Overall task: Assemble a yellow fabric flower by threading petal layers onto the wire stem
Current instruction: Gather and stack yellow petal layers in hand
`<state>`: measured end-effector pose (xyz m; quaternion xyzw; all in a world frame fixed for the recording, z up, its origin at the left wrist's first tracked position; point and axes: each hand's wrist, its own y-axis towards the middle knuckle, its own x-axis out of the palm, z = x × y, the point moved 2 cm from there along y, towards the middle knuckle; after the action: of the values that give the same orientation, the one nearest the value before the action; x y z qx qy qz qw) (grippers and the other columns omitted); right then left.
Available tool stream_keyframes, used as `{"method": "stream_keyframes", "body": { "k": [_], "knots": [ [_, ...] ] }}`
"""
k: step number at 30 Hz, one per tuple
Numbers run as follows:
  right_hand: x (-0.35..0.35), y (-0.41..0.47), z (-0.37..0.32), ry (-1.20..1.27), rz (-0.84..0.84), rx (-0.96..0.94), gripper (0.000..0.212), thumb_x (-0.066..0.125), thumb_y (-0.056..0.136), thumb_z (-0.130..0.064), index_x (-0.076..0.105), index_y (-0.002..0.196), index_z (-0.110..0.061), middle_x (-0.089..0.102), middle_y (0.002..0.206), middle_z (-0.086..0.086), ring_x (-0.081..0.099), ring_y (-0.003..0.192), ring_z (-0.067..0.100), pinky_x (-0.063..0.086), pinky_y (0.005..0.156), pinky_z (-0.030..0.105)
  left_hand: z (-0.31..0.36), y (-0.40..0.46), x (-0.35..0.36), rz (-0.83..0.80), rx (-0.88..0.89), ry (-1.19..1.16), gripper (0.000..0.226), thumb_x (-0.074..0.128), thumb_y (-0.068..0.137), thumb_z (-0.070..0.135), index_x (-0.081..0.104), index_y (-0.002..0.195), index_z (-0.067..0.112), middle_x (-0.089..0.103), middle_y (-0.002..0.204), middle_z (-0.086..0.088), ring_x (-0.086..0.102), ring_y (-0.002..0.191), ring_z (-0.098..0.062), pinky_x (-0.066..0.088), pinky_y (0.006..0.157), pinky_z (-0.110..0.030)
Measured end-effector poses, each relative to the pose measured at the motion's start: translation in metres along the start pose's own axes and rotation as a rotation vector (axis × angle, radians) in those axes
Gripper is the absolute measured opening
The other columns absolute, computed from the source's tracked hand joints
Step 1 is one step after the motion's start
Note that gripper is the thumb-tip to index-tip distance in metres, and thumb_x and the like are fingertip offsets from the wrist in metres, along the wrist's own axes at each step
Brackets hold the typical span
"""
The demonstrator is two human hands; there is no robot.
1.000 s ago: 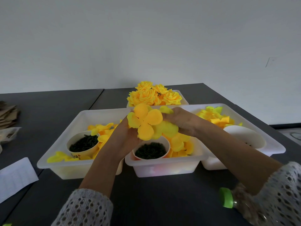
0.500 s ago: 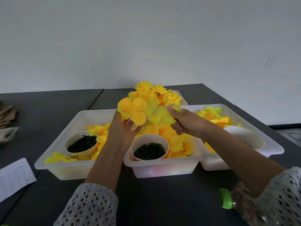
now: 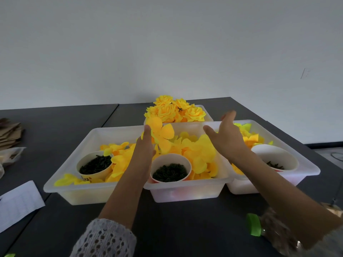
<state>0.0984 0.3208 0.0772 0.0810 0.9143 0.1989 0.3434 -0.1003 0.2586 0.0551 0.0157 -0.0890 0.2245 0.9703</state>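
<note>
The yellow petal flower (image 3: 161, 133) is up above the middle tray (image 3: 185, 190), held at its left edge by the left hand (image 3: 144, 151). The right hand (image 3: 225, 135) is just to the right, fingers spread out, holding nothing. Finished yellow roses (image 3: 176, 111) sit in the far tray.

A dark table (image 3: 176, 229) with things set on it

Four see-through tubs are set on the table: a big one at the left (image 3: 61, 188), a small one in the middle (image 3: 185, 191), one at the right (image 3: 304, 175) and one at the back (image 3: 208, 115). A white paper (image 3: 16, 204) is laid near the left edge, with brown cardboard (image 3: 10, 132) farther back. A bottle with a green cap (image 3: 253, 226) is laid at the right.
</note>
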Motion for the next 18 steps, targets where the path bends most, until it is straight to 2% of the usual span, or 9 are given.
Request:
{"method": "stream_keyframes", "body": {
  "k": [2,5,8,9,10,12,14,15,18],
  "knots": [
    [-0.007,-0.022,-0.022,0.107,0.001,-0.153,0.039,0.061,0.09,-0.041,0.033,0.104,-0.018,0.06,0.091,0.006,0.057,0.076,0.023,0.037,0.054,0.025,0.0,-0.015,0.005,-0.009,0.018,-0.013,0.061,0.034,0.098,0.057,0.04,0.144,0.017,0.046,0.145,-0.008,0.051,0.126,-0.028,0.047,0.103,-0.047],
    [0.0,-0.058,-0.058,0.26,-0.264,-0.281,0.037,0.057,0.085,-0.055,0.048,0.095,-0.021,0.06,0.081,0.001,0.057,0.072,0.013,0.047,0.06,0.024,-0.011,-0.035,0.023,-0.147,0.025,-0.038,0.058,0.033,0.097,0.057,0.043,0.143,0.023,0.05,0.143,-0.004,0.06,0.115,-0.018,0.053,0.095,-0.043],
    [0.013,-0.077,-0.072,0.254,-0.334,-0.378,0.033,0.053,0.094,-0.038,0.055,0.085,-0.007,0.059,0.08,0.011,0.055,0.076,0.022,0.047,0.069,0.038,-0.017,-0.054,0.035,-0.204,-0.081,-0.269,0.046,0.029,0.105,0.038,0.049,0.132,0.007,0.066,0.112,-0.007,0.056,0.122,-0.027,0.058,0.077,-0.026],
    [0.014,-0.077,-0.071,0.244,-0.307,-0.39,0.031,0.051,0.097,-0.029,0.055,0.08,-0.003,0.057,0.078,0.012,0.053,0.074,0.022,0.045,0.069,0.039,-0.017,-0.058,0.035,-0.247,-0.15,-0.391,0.048,0.028,0.104,0.041,0.051,0.129,0.007,0.067,0.109,-0.008,0.05,0.129,-0.031,0.056,0.085,-0.031],
    [0.014,-0.075,-0.069,0.236,-0.281,-0.382,0.03,0.049,0.098,-0.021,0.054,0.076,-0.002,0.056,0.075,0.012,0.051,0.071,0.02,0.043,0.068,0.04,-0.019,-0.06,0.032,-0.291,-0.204,-0.479,0.056,0.028,0.102,0.048,0.05,0.133,0.007,0.066,0.118,-0.011,0.048,0.131,-0.034,0.051,0.097,-0.041],
    [0.012,-0.07,-0.064,0.268,-0.24,-0.302,0.031,0.046,0.099,-0.014,0.054,0.071,-0.002,0.057,0.069,0.012,0.051,0.063,0.016,0.045,0.066,0.039,-0.021,-0.059,0.02,-0.275,-0.239,-0.507,0.064,0.029,0.097,0.057,0.047,0.139,0.011,0.061,0.13,-0.016,0.055,0.124,-0.035,0.043,0.104,-0.054],
    [0.011,-0.065,-0.06,0.369,-0.273,-0.256,0.037,0.044,0.101,-0.02,0.056,0.075,0.002,0.06,0.069,0.013,0.056,0.06,0.016,0.049,0.066,0.038,-0.026,-0.059,0.007,-0.233,-0.236,-0.434,0.063,0.031,0.097,0.057,0.048,0.138,0.013,0.063,0.128,-0.016,0.06,0.117,-0.035,0.048,0.098,-0.054],
    [0.012,-0.066,-0.062,0.384,-0.354,-0.286,0.042,0.043,0.101,-0.029,0.056,0.076,0.002,0.06,0.069,0.011,0.058,0.062,0.016,0.05,0.065,0.037,-0.028,-0.059,0.005,-0.211,-0.236,-0.385,0.062,0.031,0.097,0.056,0.048,0.138,0.013,0.062,0.128,-0.017,0.06,0.116,-0.035,0.048,0.098,-0.053],
    [0.026,-0.082,-0.068,0.232,-0.607,-0.436,0.045,0.046,0.092,-0.05,0.053,0.074,-0.009,0.053,0.068,-0.001,0.048,0.061,0.004,0.044,0.06,0.026,-0.032,-0.062,0.004,-0.251,-0.192,-0.374,0.065,0.03,0.1,0.051,0.037,0.144,0.004,0.052,0.134,-0.029,0.054,0.123,-0.035,0.036,0.11,-0.056]
  ]
}}
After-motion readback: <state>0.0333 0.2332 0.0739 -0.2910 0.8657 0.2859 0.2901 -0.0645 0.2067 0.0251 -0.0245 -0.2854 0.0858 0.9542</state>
